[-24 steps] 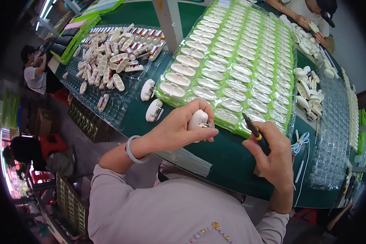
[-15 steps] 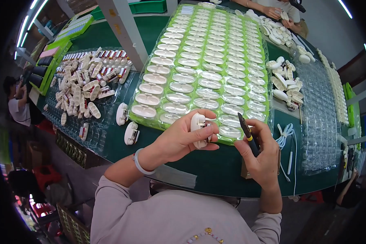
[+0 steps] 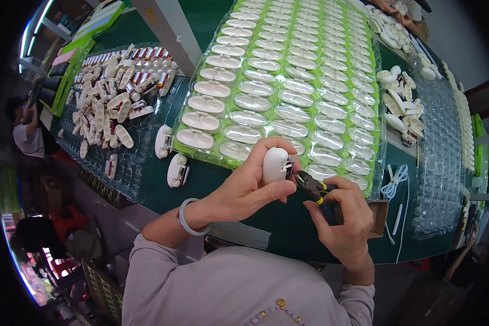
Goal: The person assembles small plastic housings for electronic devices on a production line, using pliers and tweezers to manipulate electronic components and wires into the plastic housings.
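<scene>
My left hand (image 3: pixel 243 190) is closed around a white rounded earbud charging case (image 3: pixel 275 165), its dark inner parts showing on the right side. My right hand (image 3: pixel 346 224) grips pliers (image 3: pixel 311 188) with yellow-and-black handles. Their jaws point at the case's inner parts; whether they touch cannot be told. Two similar white cases (image 3: pixel 177 170) stand on the green table left of my hands. Beyond them lies a bright green tray (image 3: pixel 198 155) under clear plastic, filled with rows of white oval case shells (image 3: pixel 202 121).
A heap of white case parts (image 3: pixel 106 103) lies on clear plastic trays at the left, beside a grey post (image 3: pixel 168 32). At the right are a coiled white cable (image 3: pixel 395 182), a cardboard box (image 3: pixel 378 217), more parts (image 3: pixel 402 103) and clear trays (image 3: pixel 445 163). Another person's hands (image 3: pixel 405 13) work at the far right.
My right hand has moved left and turned the pliers, bringing their jaws to the case. My left hand has turned the case so its smooth white side shows. The view has shifted slightly.
</scene>
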`<state>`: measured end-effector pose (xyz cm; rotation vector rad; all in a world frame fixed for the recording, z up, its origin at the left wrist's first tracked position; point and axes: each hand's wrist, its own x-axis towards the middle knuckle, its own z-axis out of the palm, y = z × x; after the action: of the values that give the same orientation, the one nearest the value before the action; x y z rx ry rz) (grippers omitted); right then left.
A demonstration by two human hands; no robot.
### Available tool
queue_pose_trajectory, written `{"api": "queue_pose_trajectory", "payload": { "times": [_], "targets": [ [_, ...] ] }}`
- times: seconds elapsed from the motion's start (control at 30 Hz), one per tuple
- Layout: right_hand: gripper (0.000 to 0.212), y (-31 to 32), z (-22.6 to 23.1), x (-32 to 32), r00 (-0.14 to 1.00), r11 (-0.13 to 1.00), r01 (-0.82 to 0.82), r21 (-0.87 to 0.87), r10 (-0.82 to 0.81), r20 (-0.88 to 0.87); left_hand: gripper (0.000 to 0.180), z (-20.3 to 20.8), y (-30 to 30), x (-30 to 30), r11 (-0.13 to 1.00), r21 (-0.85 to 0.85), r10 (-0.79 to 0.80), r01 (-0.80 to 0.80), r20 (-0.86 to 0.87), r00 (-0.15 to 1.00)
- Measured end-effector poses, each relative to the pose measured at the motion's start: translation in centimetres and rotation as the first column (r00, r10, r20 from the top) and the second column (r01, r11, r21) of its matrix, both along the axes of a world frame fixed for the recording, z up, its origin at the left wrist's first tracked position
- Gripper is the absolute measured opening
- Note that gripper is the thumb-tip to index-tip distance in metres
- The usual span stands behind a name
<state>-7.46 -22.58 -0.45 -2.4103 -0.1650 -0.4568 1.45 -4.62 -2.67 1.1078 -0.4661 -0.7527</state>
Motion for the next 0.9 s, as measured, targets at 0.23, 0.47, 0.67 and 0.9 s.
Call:
{"api": "queue_pose_trajectory", "payload": {
  "times": [0.23, 0.47, 0.67, 0.9],
  "targets": [
    [0.03, 0.3, -0.9, -0.4, 0.995, 0.995, -0.011, -0.099, 0.021, 0.102, 0.043, -1.6, -0.4, -0.4, 0.999, -0.001, 0.03, -0.032, 0.376, 0.926],
    [0.032, 0.2, -1.1, -0.6, 0.988, 0.985, -0.003, -0.173, 0.029, 0.149, 0.043, -1.5, -0.7, -0.6, 0.994, 0.037, 0.07, -0.099, 0.463, 0.883],
    [0.037, 0.6, -0.8, -0.9, 0.995, 0.988, -0.035, -0.153, 0.048, 0.085, 0.045, -2.6, -0.5, -0.5, 0.985, 0.041, 0.106, -0.171, 0.637, 0.763],
    [0.038, 0.9, -0.6, -1.3, 0.986, 0.997, 0.053, 0.059, -0.062, 0.158, 0.038, -1.7, -0.7, -2.5, 0.887, 0.308, -0.008, -0.345, 0.756, 0.654]
  ]
}}
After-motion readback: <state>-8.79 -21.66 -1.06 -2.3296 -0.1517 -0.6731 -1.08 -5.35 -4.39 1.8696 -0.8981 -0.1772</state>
